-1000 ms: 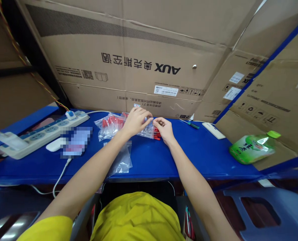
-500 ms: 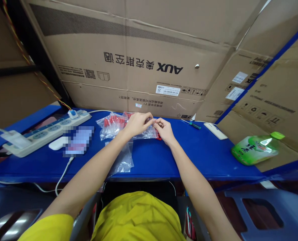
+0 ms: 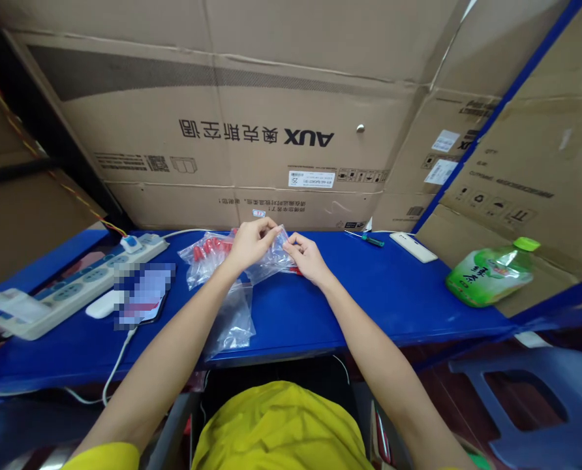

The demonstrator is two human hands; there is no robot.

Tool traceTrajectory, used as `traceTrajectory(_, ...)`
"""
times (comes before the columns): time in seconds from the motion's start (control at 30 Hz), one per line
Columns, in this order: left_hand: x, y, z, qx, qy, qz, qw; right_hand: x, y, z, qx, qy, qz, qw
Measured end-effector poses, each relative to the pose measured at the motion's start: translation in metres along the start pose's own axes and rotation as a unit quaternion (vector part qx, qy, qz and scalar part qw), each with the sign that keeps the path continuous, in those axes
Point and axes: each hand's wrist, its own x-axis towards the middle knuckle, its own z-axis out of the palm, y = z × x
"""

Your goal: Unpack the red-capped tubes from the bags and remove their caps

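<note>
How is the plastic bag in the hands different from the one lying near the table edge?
The held bag is lifted between the left hand and right hand; the lying bag rests flat on the blue table, under the left forearm. The held bag is at the back by the red parts; the lying bag is nearer the front edge. Both are clear plastic.

Bright, even indoor light with soft shadows, glare on the green bottle (image 3: 489,277), wide-angle bending at the edges, and one deliberately pixelated patch (image 3: 141,294) at left.
</note>
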Motion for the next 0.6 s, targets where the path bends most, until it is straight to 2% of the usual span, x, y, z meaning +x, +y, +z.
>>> traceTrajectory(0.13,-0.001,-0.001,-0.006,-0.014,0.003,-0.009,1.0,0.001,-0.001,0.004,0.035,-0.002,0.02,0.999)
traceTrajectory(0.3,-0.01,0.003,-0.016,-0.08,0.046,-0.085,0.992,0.001,-0.003,0.006,0.097,-0.037,0.03,0.994)
traceTrajectory(0.5,-0.036,0.031,-0.034,-0.149,0.037,-0.165,0.974,-0.003,-0.009,0.014,0.141,-0.072,0.019,0.987)
traceTrajectory(0.6,-0.057,0.041,-0.048,-0.165,0.079,-0.203,0.962,-0.004,-0.011,0.017,0.144,-0.081,-0.002,0.986)
